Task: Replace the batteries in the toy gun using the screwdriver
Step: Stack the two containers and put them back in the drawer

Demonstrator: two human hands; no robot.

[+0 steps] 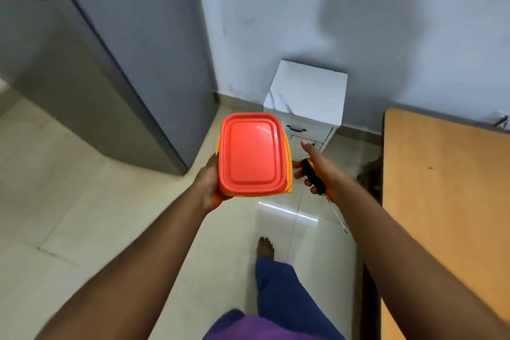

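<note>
Tall grey fridge (pixel 91 63) fills the upper left of the frame. Centre: left hand (pixel 211 185) grips a yellow container (pixel 287 163) from below, its red lid (pixel 251 153) on and facing up. Just right, right hand (pixel 320 171) curls round the screwdriver (pixel 314 176), black handle in the palm, index finger extended, thin shaft angled down-right. White drawer cabinet (pixel 306 99) behind. Wooden surface (pixel 441 188) along the right edge. Toy gun not in view.

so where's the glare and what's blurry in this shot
Head view: bright streaks of glare on the floor tiles below the container, and a small sheen on its lid; the fridge at left is smeared by blur; wide-angle distortion tilts the wall; a soft shadow falls on the wall.
</note>
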